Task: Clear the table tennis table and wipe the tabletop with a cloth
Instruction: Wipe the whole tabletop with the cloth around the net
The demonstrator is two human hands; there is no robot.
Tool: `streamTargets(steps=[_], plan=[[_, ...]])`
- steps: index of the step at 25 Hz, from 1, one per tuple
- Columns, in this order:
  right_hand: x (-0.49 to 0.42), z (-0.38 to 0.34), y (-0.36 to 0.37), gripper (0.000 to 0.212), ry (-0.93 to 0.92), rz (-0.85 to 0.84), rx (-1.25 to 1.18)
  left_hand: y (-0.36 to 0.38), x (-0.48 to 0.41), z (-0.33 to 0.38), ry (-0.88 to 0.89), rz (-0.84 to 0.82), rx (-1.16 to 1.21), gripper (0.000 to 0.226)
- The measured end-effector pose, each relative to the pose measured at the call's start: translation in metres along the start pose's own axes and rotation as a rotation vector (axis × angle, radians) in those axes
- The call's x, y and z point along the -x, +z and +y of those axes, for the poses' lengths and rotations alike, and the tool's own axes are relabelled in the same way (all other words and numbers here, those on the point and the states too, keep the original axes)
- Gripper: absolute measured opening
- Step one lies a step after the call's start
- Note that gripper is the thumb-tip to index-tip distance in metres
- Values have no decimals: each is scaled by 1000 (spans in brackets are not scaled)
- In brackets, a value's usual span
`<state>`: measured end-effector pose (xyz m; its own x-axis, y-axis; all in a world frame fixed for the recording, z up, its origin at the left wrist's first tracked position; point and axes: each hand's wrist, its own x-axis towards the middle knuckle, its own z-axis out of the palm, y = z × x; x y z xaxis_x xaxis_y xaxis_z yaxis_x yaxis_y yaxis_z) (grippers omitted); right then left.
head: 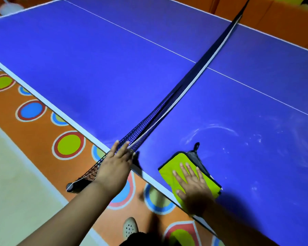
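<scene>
Clearing looks done; wiping under way just right of the net.

My right hand (192, 185) lies flat with fingers spread, pressing the green cloth (182, 161) onto the worktop (114, 59) at the near edge, just right of the net (167, 107). My left hand (116, 162), fingers straight, rests on the net's near end. No bats or balls in view either side of the net, so I judge clearing finished. White streaks (217, 127) right of the net, beyond the cloth, are not yet wiped. Left of the net: can't tell if wiped.
</scene>
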<state>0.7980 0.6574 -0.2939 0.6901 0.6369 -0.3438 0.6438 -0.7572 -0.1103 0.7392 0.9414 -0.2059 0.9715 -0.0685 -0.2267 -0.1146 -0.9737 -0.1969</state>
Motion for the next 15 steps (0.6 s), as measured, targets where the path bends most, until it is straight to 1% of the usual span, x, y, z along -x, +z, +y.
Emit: streamTargets(steps=[1, 2, 3, 6, 7, 10, 11, 13, 15], plan=[[-4, -6, 1, 73, 30, 23, 8, 3, -1, -12, 17, -26, -7, 41], [-8, -12, 7, 67, 56, 87, 26, 7, -1, -21, 19, -1, 11, 37], [-9, -19, 8, 60, 88, 106, 38, 13, 0, -30, 25, 8, 45, 39], [-17, -33, 15, 49, 107, 177, 48, 19, -2, -45, -42, 69, 151, 72], [-20, -35, 16, 49, 100, 172, 56, 19, -1, -47, -56, 64, 142, 72], [-30, -35, 13, 52, 16, 196, 92, 21, -7, -49, -73, -2, 116, 40], [-36, -36, 8, 53, -13, 199, 85, 23, -9, -50, -83, -16, 114, 32], [-56, -43, -3, 58, -77, 184, 46, 28, -11, -50, -111, 38, 128, 26], [-89, -54, -12, 59, -140, 175, -6, 31, -13, -48, -139, 71, 134, 27]])
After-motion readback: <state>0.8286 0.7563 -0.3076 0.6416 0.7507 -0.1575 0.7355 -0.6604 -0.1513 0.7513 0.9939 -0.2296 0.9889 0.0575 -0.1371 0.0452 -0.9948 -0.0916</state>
